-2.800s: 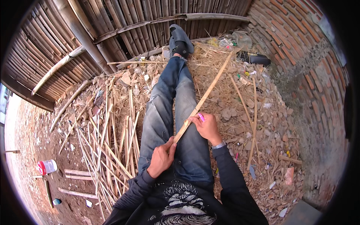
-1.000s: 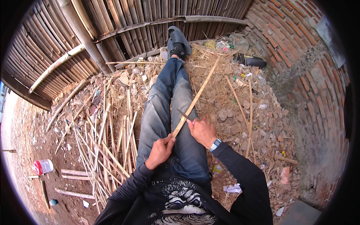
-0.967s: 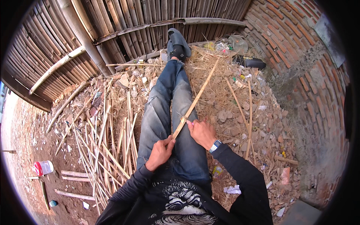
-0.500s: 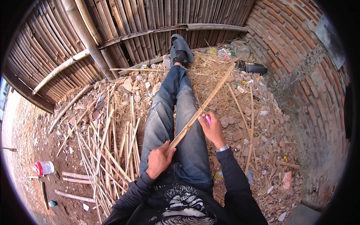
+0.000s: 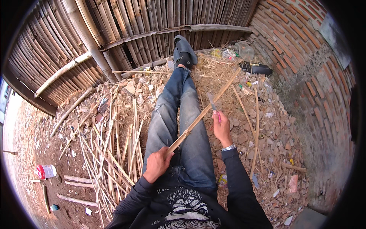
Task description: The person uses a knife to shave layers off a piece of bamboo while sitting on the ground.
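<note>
My left hand (image 5: pixel 157 164) is closed round the near end of a long split bamboo strip (image 5: pixel 198 119), which slants across my thighs toward the far right. In my right hand (image 5: pixel 222 129) is a knife (image 5: pixel 212 102) with a pink handle, gripped by that handle. Its pale blade points away from me and lies by the strip's right edge; whether it touches the bamboo I cannot tell. My outstretched legs (image 5: pixel 160 122) in jeans carry the strip, with the feet crossed at the far end.
A pile of bamboo strips (image 5: pixel 110 160) lies at my left, near a red-lidded clear tub (image 5: pixel 46 171). Two more strips (image 5: pixel 256 129) rest on rubble at my right. A bamboo fence (image 5: pixel 152 19) stands ahead, a brick wall (image 5: pixel 320 99) to the right.
My right hand has moved slightly right and away from the strip, and the knife blade now shows. My left hand has shifted a little left and toward me with the strip.
</note>
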Motion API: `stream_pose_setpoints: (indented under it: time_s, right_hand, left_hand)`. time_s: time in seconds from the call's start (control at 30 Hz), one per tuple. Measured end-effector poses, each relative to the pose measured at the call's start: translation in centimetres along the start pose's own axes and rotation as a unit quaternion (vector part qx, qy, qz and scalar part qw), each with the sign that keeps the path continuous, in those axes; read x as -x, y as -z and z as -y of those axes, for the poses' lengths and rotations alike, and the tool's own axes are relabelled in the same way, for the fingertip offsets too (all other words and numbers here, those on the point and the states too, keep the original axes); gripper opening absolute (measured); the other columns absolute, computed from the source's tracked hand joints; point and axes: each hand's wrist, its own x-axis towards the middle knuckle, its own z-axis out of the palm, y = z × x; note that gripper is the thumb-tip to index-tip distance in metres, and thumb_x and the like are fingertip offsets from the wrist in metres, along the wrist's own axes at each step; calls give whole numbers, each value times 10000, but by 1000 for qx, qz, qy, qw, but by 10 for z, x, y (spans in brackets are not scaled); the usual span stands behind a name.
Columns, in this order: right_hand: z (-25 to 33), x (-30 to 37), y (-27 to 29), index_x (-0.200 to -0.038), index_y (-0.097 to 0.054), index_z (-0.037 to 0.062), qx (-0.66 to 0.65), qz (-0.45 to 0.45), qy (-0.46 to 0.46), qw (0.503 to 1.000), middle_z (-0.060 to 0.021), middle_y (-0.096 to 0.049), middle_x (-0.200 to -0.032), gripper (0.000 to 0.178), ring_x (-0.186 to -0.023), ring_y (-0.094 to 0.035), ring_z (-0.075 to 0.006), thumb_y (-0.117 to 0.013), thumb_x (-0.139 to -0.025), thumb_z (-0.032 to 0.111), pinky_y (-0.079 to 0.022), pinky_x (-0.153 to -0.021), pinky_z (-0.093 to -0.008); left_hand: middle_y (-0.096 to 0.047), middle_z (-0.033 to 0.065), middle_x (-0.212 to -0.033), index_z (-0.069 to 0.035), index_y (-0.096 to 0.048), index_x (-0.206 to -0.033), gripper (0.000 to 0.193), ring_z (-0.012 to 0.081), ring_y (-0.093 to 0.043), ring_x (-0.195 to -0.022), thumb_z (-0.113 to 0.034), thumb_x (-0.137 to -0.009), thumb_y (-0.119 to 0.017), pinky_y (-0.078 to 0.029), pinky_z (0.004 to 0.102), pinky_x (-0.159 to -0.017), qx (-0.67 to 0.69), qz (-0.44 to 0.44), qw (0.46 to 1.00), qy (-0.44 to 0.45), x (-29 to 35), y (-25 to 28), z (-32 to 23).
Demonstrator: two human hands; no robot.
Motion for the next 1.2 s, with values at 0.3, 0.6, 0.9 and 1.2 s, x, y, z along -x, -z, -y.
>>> stream_pose_setpoints:
  time_s: [0.3,0.6,0.9,1.2]
  right_hand:
    - [-55,-47,8,-814,-694,-2,79,22,-105,991,-225,-663,-700,532,-710,-676,-414,-459,-1089,388,-500,-669,-496]
    - [-8,4,-4,-809,-648,-27,87,104,-106,985,-274,-616,-699,484,-679,-612,-491,-499,-1077,347,-455,-629,-541]
    - [-9,22,2,-865,-667,-31,121,182,-99,971,-262,-628,-714,513,-716,-643,-488,-485,-1081,398,-477,-646,-538]
    - [-2,29,5,-856,-651,-39,58,246,-55,966,-249,-629,-701,558,-706,-646,-442,-470,-1075,441,-486,-674,-505]
  left_hand:
    - [-708,265,-822,-16,-734,-1126,313,442,-711,-793,-267,-939,-739,-562,480,-706,21,-6,998,-67,-10,9,18]
    - [-695,286,-813,14,-736,-1119,338,445,-706,-771,-275,-943,-732,-563,478,-693,50,-6,997,-56,-17,-2,20]
    - [-695,286,-831,32,-733,-1088,308,443,-710,-781,-238,-940,-731,-547,459,-693,103,-11,994,-33,-32,-16,0]
    - [-690,299,-856,19,-730,-1107,314,466,-698,-821,-253,-948,-720,-552,486,-716,93,-14,995,-17,-29,-19,3]
